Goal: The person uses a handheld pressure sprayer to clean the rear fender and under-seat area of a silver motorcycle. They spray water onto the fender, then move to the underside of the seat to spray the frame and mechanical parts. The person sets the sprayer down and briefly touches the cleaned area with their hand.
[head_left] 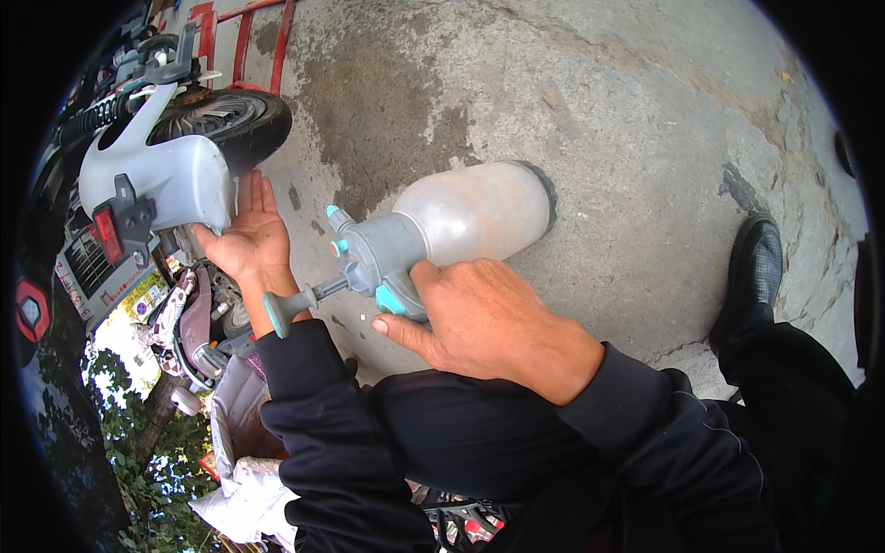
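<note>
My right hand (498, 327) is closed around the grey handle of a pump spray bottle (479, 212). Its body is cloudy translucent plastic, its head grey with turquoise trigger and nozzle parts. The bottle is tilted on its side, base to the right, with the pump plunger (293, 309) sticking out to the left. Palm up and fingers stretched, my left hand (253, 238) is at the edge of a pale grey rear mudguard (184, 180). I cannot tell whether it touches the mudguard. No object shows in that palm.
Behind the mudguard is a black tyre (253, 124) of a two-wheeler. A red metal frame (241, 46) stands beyond it. Wet patches darken the concrete ground (636, 138). A black shoe (758, 267) is at the right. Another scooter (194, 332) is parked at the left.
</note>
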`<action>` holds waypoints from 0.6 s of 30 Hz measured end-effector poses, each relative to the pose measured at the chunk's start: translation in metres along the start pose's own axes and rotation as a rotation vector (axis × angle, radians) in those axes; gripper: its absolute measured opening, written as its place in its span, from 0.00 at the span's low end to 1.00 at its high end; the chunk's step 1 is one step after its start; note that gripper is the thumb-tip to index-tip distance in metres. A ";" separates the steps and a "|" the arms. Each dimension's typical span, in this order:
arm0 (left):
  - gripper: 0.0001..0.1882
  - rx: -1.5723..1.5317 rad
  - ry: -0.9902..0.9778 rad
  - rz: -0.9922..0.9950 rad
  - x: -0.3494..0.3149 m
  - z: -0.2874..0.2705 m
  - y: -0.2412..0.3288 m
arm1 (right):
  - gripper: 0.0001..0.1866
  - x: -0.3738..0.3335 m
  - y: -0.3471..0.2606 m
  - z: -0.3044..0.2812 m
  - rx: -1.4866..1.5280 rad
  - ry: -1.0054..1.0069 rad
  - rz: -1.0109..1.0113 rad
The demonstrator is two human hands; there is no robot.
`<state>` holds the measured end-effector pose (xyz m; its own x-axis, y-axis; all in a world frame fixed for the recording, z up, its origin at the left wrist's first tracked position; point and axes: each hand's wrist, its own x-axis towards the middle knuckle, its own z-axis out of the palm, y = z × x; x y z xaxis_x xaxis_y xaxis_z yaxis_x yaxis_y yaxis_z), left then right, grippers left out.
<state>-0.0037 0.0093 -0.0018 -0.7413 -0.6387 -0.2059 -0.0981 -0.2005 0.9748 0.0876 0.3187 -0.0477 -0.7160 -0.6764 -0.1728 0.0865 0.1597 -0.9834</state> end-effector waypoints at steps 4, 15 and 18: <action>0.47 -0.008 0.001 -0.001 0.001 0.000 0.000 | 0.30 0.000 0.000 0.000 0.012 -0.008 0.001; 0.48 0.029 0.003 0.051 -0.007 0.008 0.003 | 0.30 0.001 0.001 0.002 0.007 0.004 -0.012; 0.47 0.033 0.007 0.075 -0.009 0.008 0.007 | 0.30 0.001 0.001 0.003 0.002 0.009 -0.019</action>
<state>-0.0029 0.0193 0.0074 -0.7428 -0.6562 -0.1330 -0.0644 -0.1276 0.9897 0.0887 0.3161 -0.0489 -0.7238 -0.6728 -0.1532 0.0738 0.1453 -0.9866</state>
